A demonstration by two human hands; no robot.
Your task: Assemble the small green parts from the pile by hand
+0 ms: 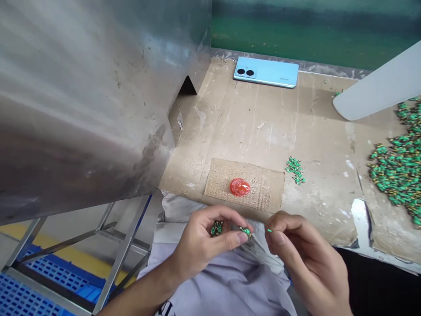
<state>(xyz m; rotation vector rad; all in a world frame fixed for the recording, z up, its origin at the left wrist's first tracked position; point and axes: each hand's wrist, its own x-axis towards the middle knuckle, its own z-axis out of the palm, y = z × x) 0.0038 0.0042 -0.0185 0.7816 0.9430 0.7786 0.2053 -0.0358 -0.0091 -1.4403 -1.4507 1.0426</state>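
My left hand is curled over my lap, with several small green parts in the palm and one green part pinched between thumb and forefinger. My right hand is closed in a pinch just to the right, and a tiny green tip shows at its fingertips. The two hands nearly touch. Just beyond them, a small perforated cardboard pad lies at the table's near edge with a red translucent lump on it.
A small heap of green parts lies right of the pad, and a large pile spreads at the right edge. A light-blue phone lies at the back. A big metal housing fills the left. A white tube juts in from the right.
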